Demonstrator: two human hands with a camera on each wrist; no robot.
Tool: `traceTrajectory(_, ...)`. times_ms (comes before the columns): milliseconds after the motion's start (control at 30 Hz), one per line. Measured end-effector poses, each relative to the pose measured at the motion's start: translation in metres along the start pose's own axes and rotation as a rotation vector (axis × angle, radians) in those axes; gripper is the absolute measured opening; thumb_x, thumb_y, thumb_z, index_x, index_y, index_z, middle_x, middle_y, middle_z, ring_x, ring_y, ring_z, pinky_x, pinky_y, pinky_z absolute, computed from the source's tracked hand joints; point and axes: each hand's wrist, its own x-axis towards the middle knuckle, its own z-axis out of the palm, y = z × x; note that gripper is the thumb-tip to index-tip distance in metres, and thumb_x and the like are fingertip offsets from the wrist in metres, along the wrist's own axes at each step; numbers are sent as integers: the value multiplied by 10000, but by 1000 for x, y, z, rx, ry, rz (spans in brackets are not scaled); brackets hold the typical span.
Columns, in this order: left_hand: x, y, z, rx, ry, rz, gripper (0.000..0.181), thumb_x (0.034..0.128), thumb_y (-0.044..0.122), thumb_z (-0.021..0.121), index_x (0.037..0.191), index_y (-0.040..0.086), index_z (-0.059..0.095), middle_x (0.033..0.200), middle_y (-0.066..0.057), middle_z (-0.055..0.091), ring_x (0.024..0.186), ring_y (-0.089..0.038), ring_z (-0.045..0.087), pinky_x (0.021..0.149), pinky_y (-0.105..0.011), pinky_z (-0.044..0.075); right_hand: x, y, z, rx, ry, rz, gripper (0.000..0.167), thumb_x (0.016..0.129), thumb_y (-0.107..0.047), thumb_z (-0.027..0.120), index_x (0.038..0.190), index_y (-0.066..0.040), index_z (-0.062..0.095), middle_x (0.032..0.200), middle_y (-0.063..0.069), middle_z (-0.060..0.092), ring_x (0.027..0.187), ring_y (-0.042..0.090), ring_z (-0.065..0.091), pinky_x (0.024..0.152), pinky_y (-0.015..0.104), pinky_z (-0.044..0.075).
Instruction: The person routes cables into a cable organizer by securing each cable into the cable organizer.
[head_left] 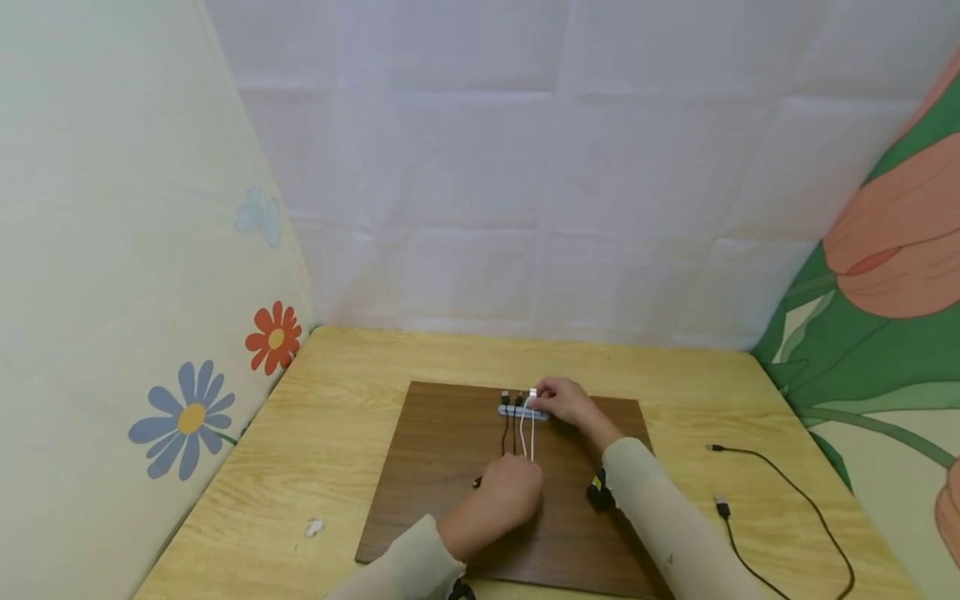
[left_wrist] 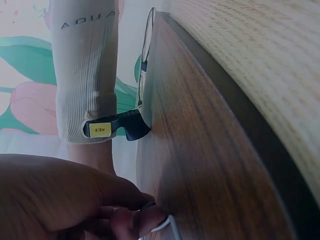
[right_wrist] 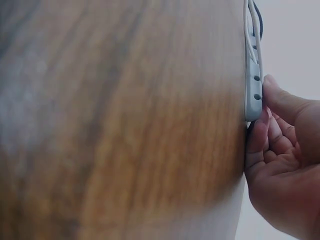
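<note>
A pale grey-blue cable holder (head_left: 512, 412) lies near the far edge of the brown board (head_left: 442, 450); its slotted side shows as a grey strip (right_wrist: 253, 95) in the right wrist view. Dark cables (head_left: 505, 429) and white cables (head_left: 522, 437) run through it toward me. My right hand (head_left: 564, 402) pinches a white cable end (head_left: 533, 393) at the holder's right end. Lower on the board, my left hand (head_left: 510, 490) has its fingers curled round the cables; in the left wrist view its fingertips pinch a white cable (left_wrist: 172, 226).
A black cable (head_left: 806, 500) lies curved on the wooden table at the right, with its plugs (head_left: 722, 507) toward the board. A small white scrap or mark (head_left: 314, 527) is on the table at the left. Printed cloths stand at both sides.
</note>
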Motion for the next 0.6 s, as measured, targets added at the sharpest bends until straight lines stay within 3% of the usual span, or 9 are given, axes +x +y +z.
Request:
traceTrajectory(300, 2, 8, 2, 88, -10, -29, 100, 891, 230, 703, 842, 160, 754, 830, 0, 708, 781, -167, 642, 641, -311, 544, 3, 3, -6, 35, -43, -17, 132, 921, -145, 745, 951, -39, 672, 821, 11, 644, 741, 132, 539, 667, 260, 431)
traceTrajectory(600, 4, 11, 4, 173, -63, 14, 117, 920, 263, 687, 872, 179, 755, 859, 46, 709, 780, -118, 637, 646, -279, 543, 4, 3, -4, -15, -53, 9, 153, 922, -175, 745, 979, -50, 680, 848, 22, 634, 767, 155, 535, 676, 273, 425)
